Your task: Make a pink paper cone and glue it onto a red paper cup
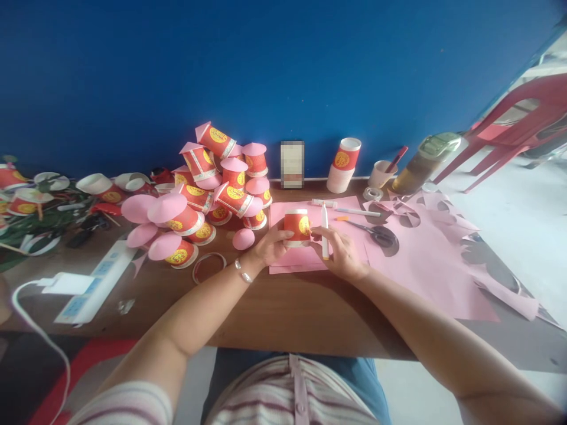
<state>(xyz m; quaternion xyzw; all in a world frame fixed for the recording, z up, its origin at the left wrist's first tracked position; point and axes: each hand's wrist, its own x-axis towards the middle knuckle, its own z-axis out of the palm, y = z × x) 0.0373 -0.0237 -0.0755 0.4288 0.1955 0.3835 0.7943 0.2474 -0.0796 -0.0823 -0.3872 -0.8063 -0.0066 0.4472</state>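
Observation:
My left hand (271,247) is closed round a red paper cup (296,225) with a yellow emblem. The cup stands upside down on a sheet of pink paper (310,260). My right hand (341,252) touches the cup's right side and grips a white marker (325,231), held nearly upright. A bracelet sits on my left wrist. Both hands rest over the pink sheet near the middle of the wooden table (274,313).
A pile of red cups topped with pink paper cones (212,189) lies to the left. Scissors (376,233), pens, a tape roll (372,193), a stack of cups (343,165) and a bottle (423,162) sit at right among cut pink sheets (443,260). A white power strip (95,283) lies at left.

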